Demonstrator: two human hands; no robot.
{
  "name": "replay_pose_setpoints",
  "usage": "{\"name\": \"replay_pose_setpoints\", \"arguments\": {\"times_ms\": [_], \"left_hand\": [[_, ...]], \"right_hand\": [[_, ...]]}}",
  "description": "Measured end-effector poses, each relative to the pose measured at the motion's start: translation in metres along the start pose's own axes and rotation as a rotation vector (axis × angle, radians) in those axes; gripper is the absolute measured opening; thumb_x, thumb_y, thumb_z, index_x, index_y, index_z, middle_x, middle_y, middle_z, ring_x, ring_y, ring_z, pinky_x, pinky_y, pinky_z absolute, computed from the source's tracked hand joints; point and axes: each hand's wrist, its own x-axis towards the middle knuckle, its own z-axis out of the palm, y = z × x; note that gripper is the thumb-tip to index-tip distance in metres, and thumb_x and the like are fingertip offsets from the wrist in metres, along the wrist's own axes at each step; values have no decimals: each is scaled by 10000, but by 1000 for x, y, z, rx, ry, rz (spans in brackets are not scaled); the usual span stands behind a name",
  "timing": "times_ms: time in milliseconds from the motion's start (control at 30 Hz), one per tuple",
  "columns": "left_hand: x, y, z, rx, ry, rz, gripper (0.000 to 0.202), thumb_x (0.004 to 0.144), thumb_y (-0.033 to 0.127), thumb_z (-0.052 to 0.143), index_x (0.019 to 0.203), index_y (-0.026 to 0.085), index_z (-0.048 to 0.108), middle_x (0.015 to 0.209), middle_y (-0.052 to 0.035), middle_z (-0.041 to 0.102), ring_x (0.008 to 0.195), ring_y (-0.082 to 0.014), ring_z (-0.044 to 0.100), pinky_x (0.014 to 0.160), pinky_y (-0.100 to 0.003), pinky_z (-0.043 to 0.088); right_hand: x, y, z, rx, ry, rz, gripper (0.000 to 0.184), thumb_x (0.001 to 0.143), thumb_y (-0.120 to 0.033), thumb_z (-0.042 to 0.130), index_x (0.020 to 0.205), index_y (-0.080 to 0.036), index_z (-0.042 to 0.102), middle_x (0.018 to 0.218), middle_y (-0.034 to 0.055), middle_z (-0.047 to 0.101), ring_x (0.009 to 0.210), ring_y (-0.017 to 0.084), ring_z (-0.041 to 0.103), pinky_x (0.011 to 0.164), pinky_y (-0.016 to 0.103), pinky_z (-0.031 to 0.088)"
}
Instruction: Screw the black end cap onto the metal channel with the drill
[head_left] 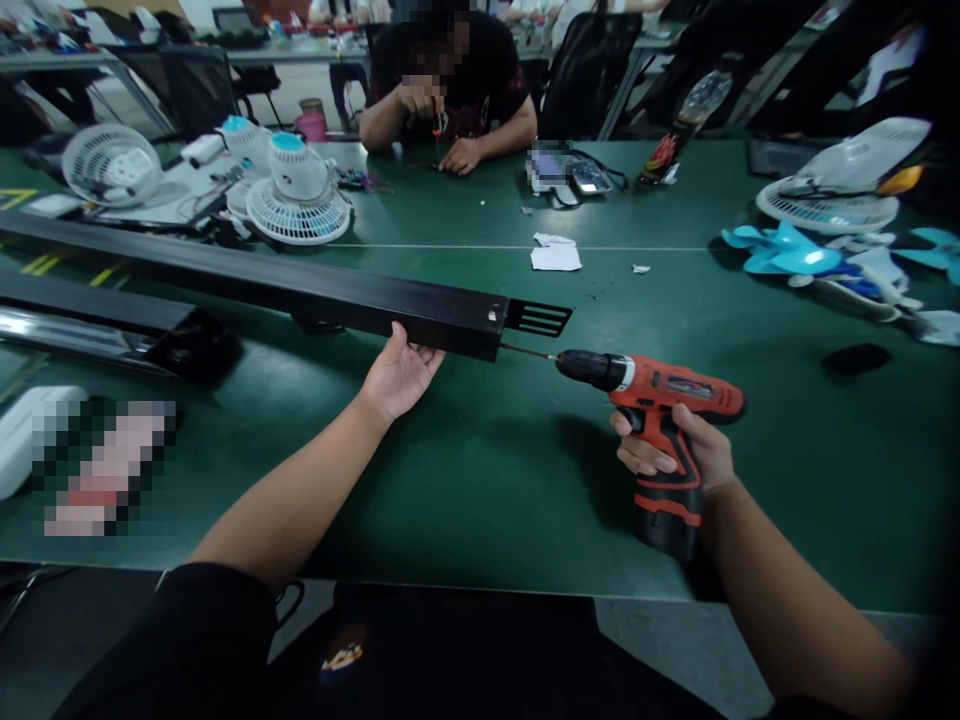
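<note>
A red and black cordless drill (667, 400) is gripped by its handle in my right hand (701, 445). Its long thin bit (529, 350) points left and meets the end face of a long black rectangular housing (360, 295). With the thumb on the side and the fingers underneath, my left hand (401, 380) holds that housing near its right end. A slotted black bracket (541, 318) sticks out beyond this end. Whether the bit sits in a screw cannot be made out.
A second black housing (142, 325) lies at left, near a blurred-out item (112, 470). White fan parts (300, 195) stand behind; blue fan blades (784, 250) lie at right. Across the green table (465, 500) a person (450, 90) works with a screwdriver. White paper (556, 254) lies midway.
</note>
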Motion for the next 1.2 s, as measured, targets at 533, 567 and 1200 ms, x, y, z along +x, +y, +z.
{"name": "replay_pose_setpoints", "arguments": {"times_ms": [533,567,1200], "left_hand": [[-8,7,-1,50,-53,14,356,1223,482,648,1380,210,816,1204,-68,917,1256,-239,855,1340,-398,541],[-8,6,-1,53,-49,15,363,1236,480,624,1351,200,825,1190,-67,917,1228,-233,858,1333,-398,545],[-1,8,-11,52,-57,-47,463,1269,552,507,1354,244,843,1211,-61,914,1263,-227,862,1327,-361,541]], "right_hand": [[-1,1,-4,2,-5,15,387,1008,-589,862,1083,-210,843,922,84,786,441,75,230,422,334,542],[-1,1,-4,4,-3,12,396,1006,-588,868,1093,-202,852,928,87,790,441,72,230,424,331,539],[-5,4,7,49,-66,-22,409,983,-558,943,1066,-175,826,864,2,692,466,42,271,501,260,567]]}}
